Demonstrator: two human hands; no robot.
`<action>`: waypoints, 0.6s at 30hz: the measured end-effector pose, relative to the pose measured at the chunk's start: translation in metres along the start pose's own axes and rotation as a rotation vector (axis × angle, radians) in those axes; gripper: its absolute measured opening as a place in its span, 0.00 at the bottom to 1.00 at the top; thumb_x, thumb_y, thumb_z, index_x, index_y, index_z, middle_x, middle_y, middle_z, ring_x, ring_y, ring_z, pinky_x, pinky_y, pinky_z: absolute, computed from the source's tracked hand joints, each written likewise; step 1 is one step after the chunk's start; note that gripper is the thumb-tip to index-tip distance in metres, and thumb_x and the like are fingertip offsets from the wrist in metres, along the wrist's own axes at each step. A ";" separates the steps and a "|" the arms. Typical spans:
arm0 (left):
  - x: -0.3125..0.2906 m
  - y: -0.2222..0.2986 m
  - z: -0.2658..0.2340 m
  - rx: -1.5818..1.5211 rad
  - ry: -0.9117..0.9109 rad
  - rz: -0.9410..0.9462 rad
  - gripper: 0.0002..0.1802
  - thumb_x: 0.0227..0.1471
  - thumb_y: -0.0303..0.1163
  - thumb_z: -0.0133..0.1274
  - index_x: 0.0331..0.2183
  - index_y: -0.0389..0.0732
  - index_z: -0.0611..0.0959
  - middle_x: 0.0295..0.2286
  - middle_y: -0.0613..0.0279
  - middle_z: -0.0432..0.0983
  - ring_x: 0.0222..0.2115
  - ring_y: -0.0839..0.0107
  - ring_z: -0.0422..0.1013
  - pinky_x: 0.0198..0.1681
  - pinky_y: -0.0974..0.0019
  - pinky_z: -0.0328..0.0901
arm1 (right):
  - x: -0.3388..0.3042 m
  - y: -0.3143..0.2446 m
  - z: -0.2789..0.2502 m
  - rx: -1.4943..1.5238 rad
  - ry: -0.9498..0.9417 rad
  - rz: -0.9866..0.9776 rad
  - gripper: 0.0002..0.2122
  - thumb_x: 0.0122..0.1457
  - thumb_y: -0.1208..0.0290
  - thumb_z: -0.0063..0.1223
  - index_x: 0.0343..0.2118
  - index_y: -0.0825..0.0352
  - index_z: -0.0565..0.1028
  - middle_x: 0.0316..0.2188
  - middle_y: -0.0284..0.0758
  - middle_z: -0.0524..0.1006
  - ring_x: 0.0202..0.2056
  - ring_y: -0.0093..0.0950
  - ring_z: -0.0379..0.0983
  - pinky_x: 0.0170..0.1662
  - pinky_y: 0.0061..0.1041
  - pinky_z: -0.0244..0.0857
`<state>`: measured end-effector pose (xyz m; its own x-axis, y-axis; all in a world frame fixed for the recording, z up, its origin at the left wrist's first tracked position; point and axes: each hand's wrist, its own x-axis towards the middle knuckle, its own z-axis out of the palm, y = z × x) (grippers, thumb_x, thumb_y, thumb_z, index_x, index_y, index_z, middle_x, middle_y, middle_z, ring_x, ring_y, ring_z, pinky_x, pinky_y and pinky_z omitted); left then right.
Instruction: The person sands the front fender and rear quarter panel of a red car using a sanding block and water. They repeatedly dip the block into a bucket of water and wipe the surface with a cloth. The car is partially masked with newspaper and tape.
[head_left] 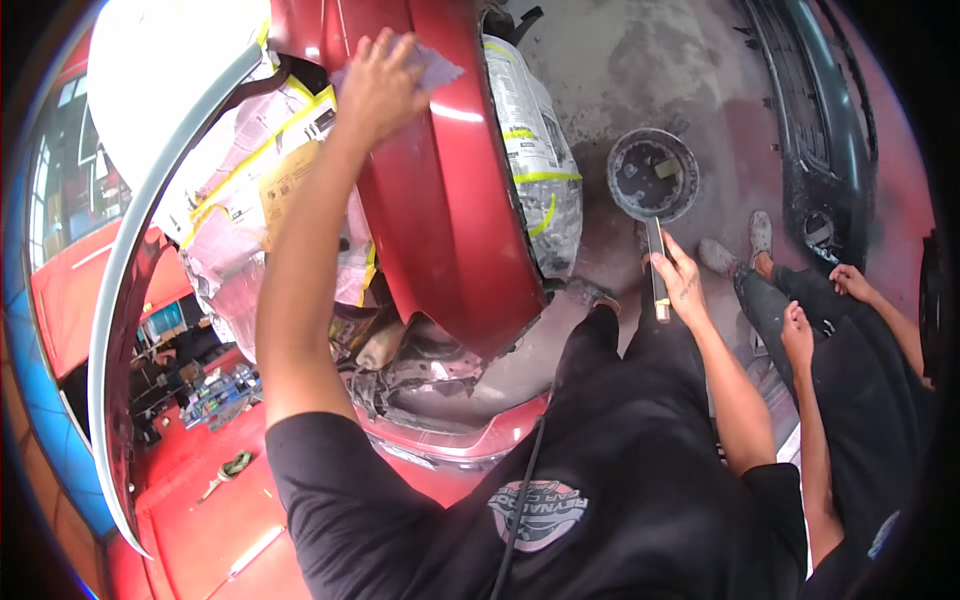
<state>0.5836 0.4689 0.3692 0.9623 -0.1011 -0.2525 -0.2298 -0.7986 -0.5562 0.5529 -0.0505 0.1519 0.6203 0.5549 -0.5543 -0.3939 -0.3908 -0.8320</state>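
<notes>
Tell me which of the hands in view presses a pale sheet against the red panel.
The left hand, raised onto the red panel over the sheet.
</notes>
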 end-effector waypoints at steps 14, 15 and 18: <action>-0.213 0.181 -0.031 -0.427 0.086 0.070 0.14 0.55 0.31 0.52 0.37 0.32 0.86 0.59 0.46 0.72 0.64 0.39 0.61 0.70 0.39 0.52 | -0.045 -0.017 0.034 0.147 0.116 -0.087 0.28 0.68 0.59 0.55 0.68 0.65 0.69 0.56 0.37 0.80 0.56 0.24 0.73 0.62 0.26 0.62; -0.222 0.192 -0.029 -0.413 0.080 0.088 0.14 0.55 0.31 0.52 0.37 0.31 0.86 0.59 0.45 0.71 0.65 0.39 0.61 0.71 0.39 0.52 | -0.052 -0.015 0.037 0.153 0.123 -0.096 0.28 0.68 0.59 0.55 0.68 0.65 0.69 0.56 0.37 0.79 0.56 0.25 0.73 0.63 0.26 0.62; -0.245 0.220 -0.030 -0.471 0.029 0.056 0.14 0.54 0.29 0.53 0.39 0.32 0.86 0.60 0.47 0.70 0.66 0.42 0.59 0.72 0.42 0.50 | -0.072 -0.002 0.048 0.209 0.141 -0.121 0.27 0.68 0.60 0.55 0.68 0.66 0.69 0.58 0.37 0.78 0.58 0.25 0.72 0.64 0.27 0.61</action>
<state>0.3019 0.2998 0.3327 0.9557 -0.1627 -0.2454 -0.1967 -0.9730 -0.1209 0.4768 -0.0547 0.1926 0.7542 0.4748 -0.4537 -0.4331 -0.1598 -0.8871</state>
